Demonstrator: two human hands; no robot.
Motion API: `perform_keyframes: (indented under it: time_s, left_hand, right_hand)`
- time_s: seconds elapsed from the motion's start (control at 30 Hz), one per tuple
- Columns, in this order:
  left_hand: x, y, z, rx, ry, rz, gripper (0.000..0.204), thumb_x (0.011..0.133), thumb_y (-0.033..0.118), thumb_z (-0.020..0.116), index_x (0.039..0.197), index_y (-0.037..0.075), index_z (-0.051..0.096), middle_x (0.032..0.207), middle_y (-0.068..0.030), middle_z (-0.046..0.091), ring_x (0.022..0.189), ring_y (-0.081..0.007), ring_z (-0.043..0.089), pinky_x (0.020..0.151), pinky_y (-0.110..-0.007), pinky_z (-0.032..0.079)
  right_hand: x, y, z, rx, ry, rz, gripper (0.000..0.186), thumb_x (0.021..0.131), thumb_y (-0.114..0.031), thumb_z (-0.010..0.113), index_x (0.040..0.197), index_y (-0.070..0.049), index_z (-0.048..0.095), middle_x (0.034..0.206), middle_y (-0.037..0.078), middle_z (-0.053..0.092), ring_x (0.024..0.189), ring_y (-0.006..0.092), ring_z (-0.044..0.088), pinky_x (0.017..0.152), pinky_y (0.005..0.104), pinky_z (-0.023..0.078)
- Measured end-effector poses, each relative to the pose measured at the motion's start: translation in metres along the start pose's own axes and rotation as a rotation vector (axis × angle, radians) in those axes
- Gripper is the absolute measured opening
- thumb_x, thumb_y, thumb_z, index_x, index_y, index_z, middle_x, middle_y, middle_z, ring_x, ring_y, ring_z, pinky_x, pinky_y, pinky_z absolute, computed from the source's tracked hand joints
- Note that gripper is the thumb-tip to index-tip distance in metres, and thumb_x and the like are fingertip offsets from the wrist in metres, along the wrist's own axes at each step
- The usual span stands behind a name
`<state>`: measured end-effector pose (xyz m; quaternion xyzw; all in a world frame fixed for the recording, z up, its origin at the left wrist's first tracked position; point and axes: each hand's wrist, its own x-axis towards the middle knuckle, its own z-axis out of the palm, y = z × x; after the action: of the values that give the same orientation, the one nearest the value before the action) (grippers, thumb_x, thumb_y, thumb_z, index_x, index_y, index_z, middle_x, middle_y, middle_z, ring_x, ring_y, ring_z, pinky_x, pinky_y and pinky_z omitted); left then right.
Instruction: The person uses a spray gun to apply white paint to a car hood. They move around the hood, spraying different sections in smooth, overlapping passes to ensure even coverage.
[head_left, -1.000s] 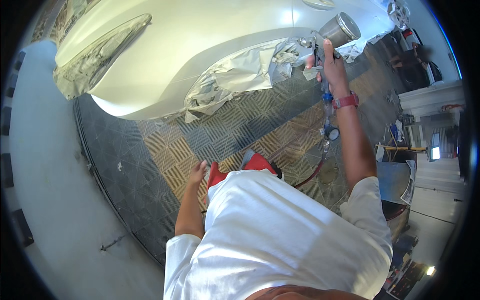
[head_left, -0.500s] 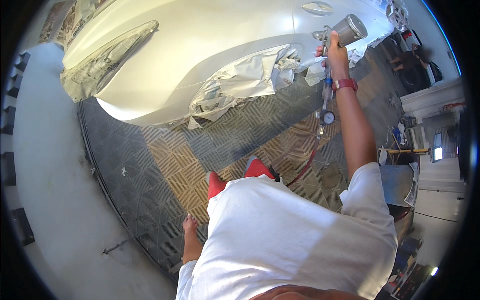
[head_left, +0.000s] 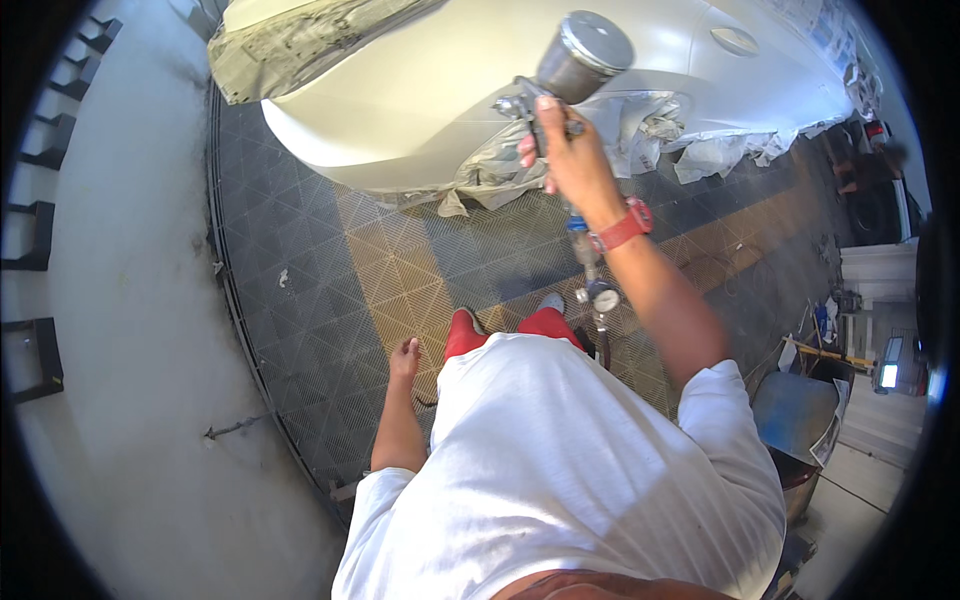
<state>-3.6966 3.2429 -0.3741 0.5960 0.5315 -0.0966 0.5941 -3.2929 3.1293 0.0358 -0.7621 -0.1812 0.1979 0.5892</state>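
My right hand (head_left: 572,165) is wrapped round the grip of a metal spray gun (head_left: 522,104) with a grey cup (head_left: 588,58) on top. Below the grip hang a blue-banded fitting and a round pressure gauge (head_left: 605,299), with a hose leading down. The gun is raised in front of the side of a white car (head_left: 470,95), its nozzle pointing left; a gap to the panel cannot be judged. Crumpled masking sheet (head_left: 645,120) covers the wheel area. My left hand (head_left: 404,358) hangs low beside my leg, fingers loosely bent and apart, holding nothing visible.
A patterned masking sheet (head_left: 300,45) covers the car's left end. Grey and tan floor tiles (head_left: 400,265) lie underfoot, edged by a pale wall (head_left: 130,300) with black brackets. At right stand a blue-topped bin (head_left: 795,410) and a lit lamp (head_left: 889,375). The hose (head_left: 604,345) trails by my legs.
The spray gun and my right hand have swept left along the car. My view has turned, so the car sits further right and higher. My left arm still hangs down.
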Motion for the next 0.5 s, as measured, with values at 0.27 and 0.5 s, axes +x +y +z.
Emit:
perform_keyframes:
  time_s: [0.27,0.5]
  left_hand:
    - [-0.023,-0.067,-0.049,-0.384,0.138,-0.326,0.042,0.107,0.032,0.057,0.134,0.000,0.057,0.097,-0.0032,0.062,0.077,-0.0110,0.059,0.066,-0.026,0.050]
    - [-0.031,-0.126,-0.036,-0.340,0.139,-0.324,0.040,0.104,0.027,0.062,0.128,-0.004,0.061,0.098,-0.0059,0.067,0.080,-0.0136,0.063,0.072,-0.029,0.054]
  right_hand:
    - [0.020,0.016,0.132,-0.108,-0.119,-0.197,0.048,0.105,-0.045,0.055,0.126,-0.004,0.067,0.075,0.007,0.068,0.068,0.0152,0.069,0.064,0.0340,0.055]
    - [0.032,-0.018,0.131,0.049,-0.272,-0.064,0.057,0.105,-0.056,0.049,0.124,-0.005,0.066,0.077,0.003,0.068,0.064,0.0092,0.067,0.044,0.0257,0.050]
